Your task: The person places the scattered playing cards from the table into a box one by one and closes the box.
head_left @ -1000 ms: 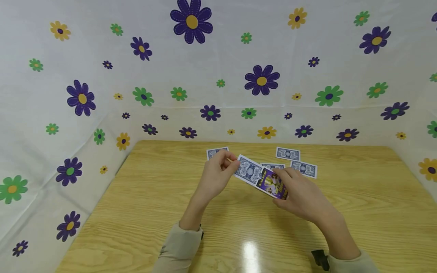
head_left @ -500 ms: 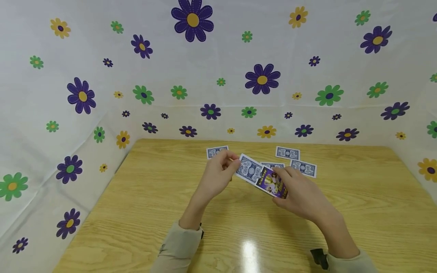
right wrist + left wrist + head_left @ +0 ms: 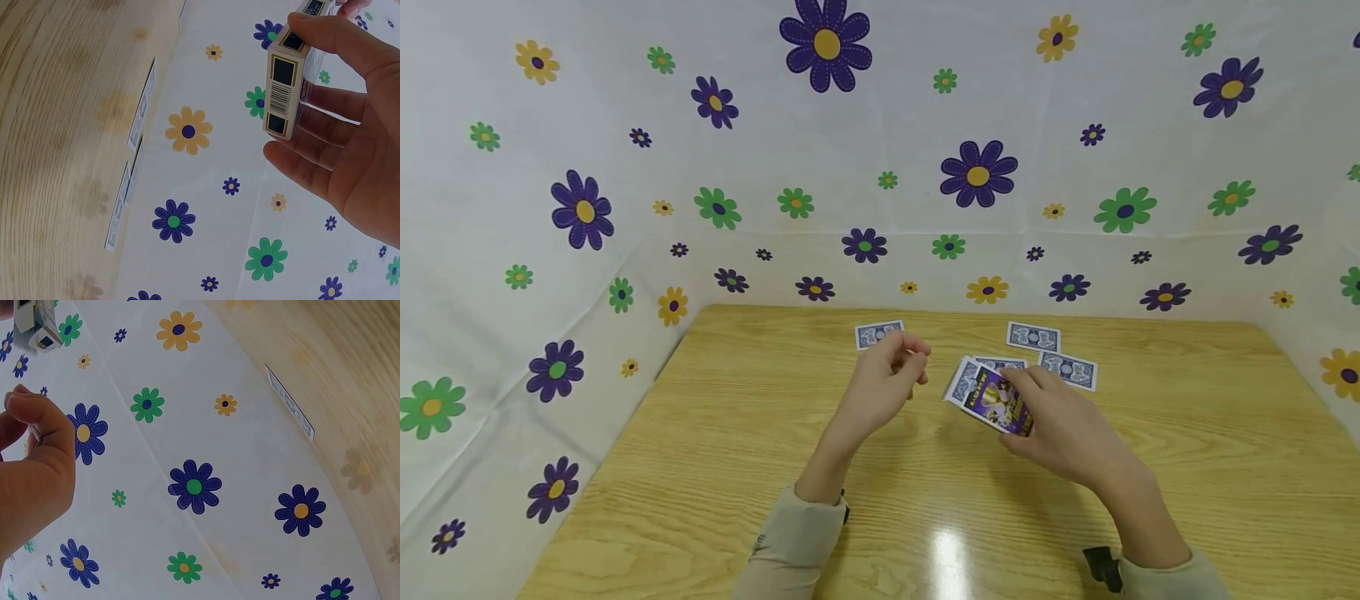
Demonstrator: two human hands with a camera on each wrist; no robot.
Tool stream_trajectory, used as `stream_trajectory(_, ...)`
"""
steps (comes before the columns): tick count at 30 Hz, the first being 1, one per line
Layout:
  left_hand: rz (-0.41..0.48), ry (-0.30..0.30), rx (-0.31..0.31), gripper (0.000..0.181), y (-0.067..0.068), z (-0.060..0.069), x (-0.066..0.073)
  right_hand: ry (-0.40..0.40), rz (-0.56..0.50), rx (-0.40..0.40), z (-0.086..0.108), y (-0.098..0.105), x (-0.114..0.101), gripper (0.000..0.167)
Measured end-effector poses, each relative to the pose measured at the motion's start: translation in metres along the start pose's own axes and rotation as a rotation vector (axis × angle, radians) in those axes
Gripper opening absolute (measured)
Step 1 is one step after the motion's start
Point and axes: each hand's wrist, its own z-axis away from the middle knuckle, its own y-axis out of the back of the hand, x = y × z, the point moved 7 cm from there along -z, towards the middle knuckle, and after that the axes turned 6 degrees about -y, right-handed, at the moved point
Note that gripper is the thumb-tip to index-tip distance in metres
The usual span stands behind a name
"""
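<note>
My right hand (image 3: 1067, 425) grips a purple playing card box (image 3: 996, 402), tilted above the table. A short stretch of blue-backed playing cards (image 3: 964, 381) shows at the box's upper left end. In the right wrist view, my thumb and fingers hold the box (image 3: 280, 94) by its sides, its barcode end facing the camera. My left hand (image 3: 880, 383) hovers left of the box, apart from it, with loosely bent fingers and nothing seen between them. The left wrist view shows the same hand (image 3: 40, 462) near the box's end (image 3: 36, 325).
On the wooden table (image 3: 737, 467), one face-down card (image 3: 880, 333) lies behind my left hand. More lie right of centre: one at the back (image 3: 1033, 337), one near my right hand (image 3: 1069, 371), and one partly hidden card (image 3: 1002, 363). A flowered cloth (image 3: 880, 208) stands behind the table.
The cards that stuck far out of the box towards my left fingers now show only a short part at its end. A gap separates my left hand from them. Both hands stay nearly in place.
</note>
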Motion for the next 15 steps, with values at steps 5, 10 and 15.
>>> stream_trajectory(5, 0.000, 0.005, -0.002, 0.013, 0.0000, -0.0003, -0.0005, 0.001, -0.001, -0.001, 0.0000, -0.0005, 0.0003, 0.076)
stream_trajectory(10, 0.002, 0.003, -0.003, 0.013, -0.0002, -0.0006, -0.0011, 0.001, 0.000, -0.002, -0.0001, -0.0008, 0.0005, 0.076)
stream_trajectory(15, -0.001, 0.002, -0.009, 0.012, -0.0004, -0.0001, -0.0010, 0.003, 0.001, 0.001, 0.0001, -0.0003, 0.0004, 0.076)
